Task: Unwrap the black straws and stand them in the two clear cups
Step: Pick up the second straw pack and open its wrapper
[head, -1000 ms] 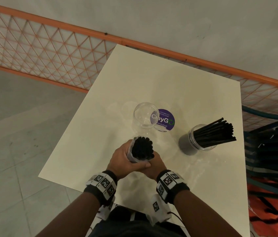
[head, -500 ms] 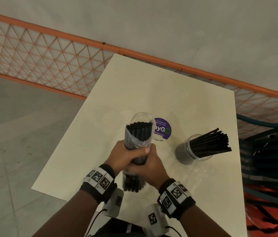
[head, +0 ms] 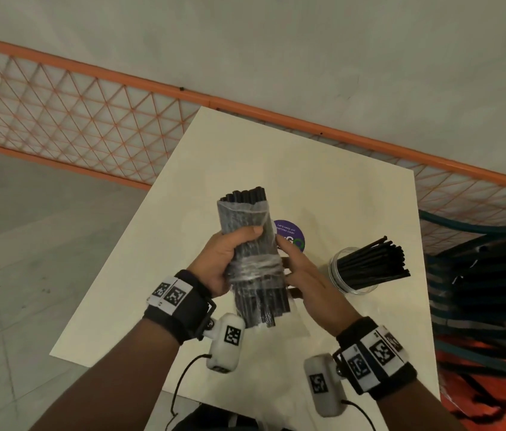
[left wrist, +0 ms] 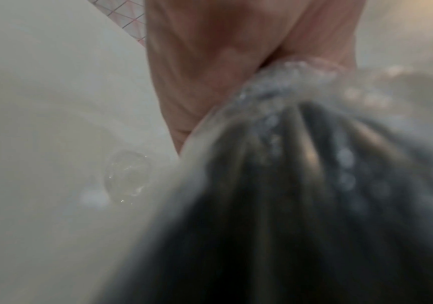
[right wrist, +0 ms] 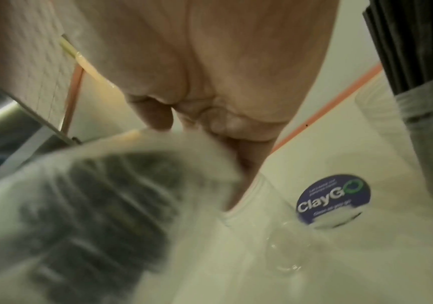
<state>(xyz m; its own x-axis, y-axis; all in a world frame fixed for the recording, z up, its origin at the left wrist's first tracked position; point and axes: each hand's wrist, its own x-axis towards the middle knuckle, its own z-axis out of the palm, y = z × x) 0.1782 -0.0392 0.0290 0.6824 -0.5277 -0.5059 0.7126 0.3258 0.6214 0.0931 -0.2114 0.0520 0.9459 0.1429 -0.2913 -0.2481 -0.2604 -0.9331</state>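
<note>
My left hand (head: 230, 253) grips a bundle of black straws (head: 247, 231) and holds it upright above the table. Clear plastic wrap (head: 255, 269) covers its upper part and is bunched around the middle; the lower straw ends (head: 264, 309) are bare. My right hand (head: 304, 281) is at the bundle's right side, its fingers pinching the wrap. In the head view the bundle hides the empty clear cup, which shows blurred in the wrist views (left wrist: 128, 176) (right wrist: 288, 246). The second clear cup (head: 354, 275) stands to the right, full of black straws leaning right.
The cream table (head: 339, 197) carries a round purple sticker (head: 292, 234) behind the bundle. An orange mesh fence (head: 90, 119) runs along the far side. Dark stacked chairs (head: 478, 290) stand close to the table's right edge.
The bundle has been lifted off the table and raised. The wrap now sits bunched at its middle with the lower ends bare. My right hand has shifted to the bundle's right side.
</note>
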